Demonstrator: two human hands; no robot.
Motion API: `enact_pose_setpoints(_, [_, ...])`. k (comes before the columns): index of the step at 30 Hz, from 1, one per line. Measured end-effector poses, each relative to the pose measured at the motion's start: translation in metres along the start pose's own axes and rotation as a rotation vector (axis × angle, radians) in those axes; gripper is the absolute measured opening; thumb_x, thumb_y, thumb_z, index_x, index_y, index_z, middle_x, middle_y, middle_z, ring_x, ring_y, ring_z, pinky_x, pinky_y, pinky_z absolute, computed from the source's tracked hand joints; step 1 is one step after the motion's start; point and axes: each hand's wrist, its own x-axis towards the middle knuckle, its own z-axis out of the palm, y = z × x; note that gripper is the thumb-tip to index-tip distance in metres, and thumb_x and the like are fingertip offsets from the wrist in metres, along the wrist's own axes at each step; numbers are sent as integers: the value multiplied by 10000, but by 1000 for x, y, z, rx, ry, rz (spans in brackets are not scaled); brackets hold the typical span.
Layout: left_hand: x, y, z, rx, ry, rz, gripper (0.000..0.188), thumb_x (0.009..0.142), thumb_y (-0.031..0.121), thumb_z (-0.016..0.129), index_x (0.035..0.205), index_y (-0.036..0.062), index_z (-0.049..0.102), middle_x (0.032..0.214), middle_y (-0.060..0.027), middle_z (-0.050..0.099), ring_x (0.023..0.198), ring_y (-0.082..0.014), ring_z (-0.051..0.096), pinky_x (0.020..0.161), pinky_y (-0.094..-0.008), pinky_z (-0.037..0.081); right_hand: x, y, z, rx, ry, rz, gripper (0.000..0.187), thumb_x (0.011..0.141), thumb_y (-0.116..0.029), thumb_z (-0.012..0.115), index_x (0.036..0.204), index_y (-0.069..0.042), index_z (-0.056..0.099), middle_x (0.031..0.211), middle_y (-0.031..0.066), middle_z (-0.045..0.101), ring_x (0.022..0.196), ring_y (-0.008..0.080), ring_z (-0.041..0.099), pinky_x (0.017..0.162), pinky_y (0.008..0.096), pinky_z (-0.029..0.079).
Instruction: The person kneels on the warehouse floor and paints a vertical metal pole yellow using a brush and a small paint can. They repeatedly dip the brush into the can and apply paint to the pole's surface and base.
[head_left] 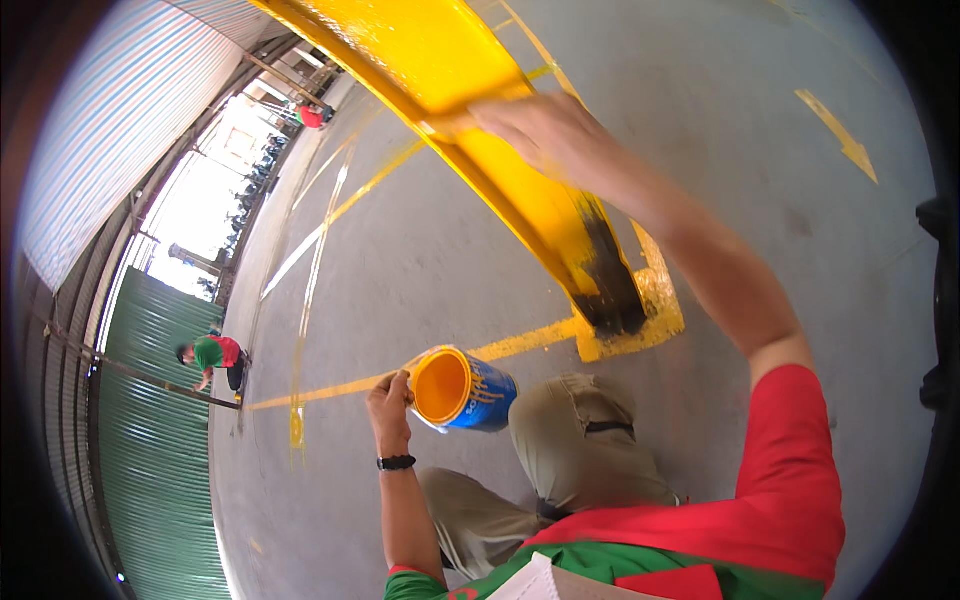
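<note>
In the head view, the paint can sits just below the frame's centre, tipped: its long axis runs nearly level across the picture, the open mouth facing left and toward the camera. It is a smooth blue cylinder, yellow-orange inside. The left hand has its fingers closed on the rim. A glossy yellow channel-shaped beam slants from upper left to lower right — blackened near its foot. At upper centre, the right hand bends over the beam — too blurred to tell its grip.
</note>
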Motion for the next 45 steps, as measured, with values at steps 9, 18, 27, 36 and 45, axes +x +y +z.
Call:
enact_pose_setpoints(9, [-4,-27,13,-44,34,-22,246,917,165,728,960,-78,728,692,-21,625,572,-109,555,559,-254,436,112,14,-11,-81,108,-310,163,977,-126,609,1025,-16,720,978,176,739,942,369,708,858,455,564])
enact_pose_setpoints(18, [3,-42,7,-29,41,1,239,911,159,710,944,-75,743,695,-40,645,582,-109,566,562,-259,437,157,-4,-7,-240,357,-655,162,982,-86,605,1071,-57,737,1049,112,758,940,282,737,838,376,606])
enact_pose_setpoints(27, [4,-44,5,74,37,-30,258,907,173,703,880,-82,725,670,-32,613,590,-107,549,570,-260,424,122,-2,-34,-251,285,-182,234,1062,-247,564,1085,-128,764,922,112,757,825,271,740,739,366,591])
enact_pose_setpoints(36, [-11,-52,9,18,0,-108,288,935,194,705,949,-92,729,677,-18,604,598,-97,525,577,-256,408,88,2,11,-25,311,-57,188,998,-161,619,1017,-1,716,862,205,720,730,350,702,638,410,536])
enact_pose_setpoints(45, [-23,-83,24,3,-103,-174,248,954,192,705,895,-48,724,670,-10,602,587,-85,512,563,-250,390,-193,0,58,27,85,222,170,972,-134,694,1063,7,721,921,156,755,777,307,733,666,354,580])
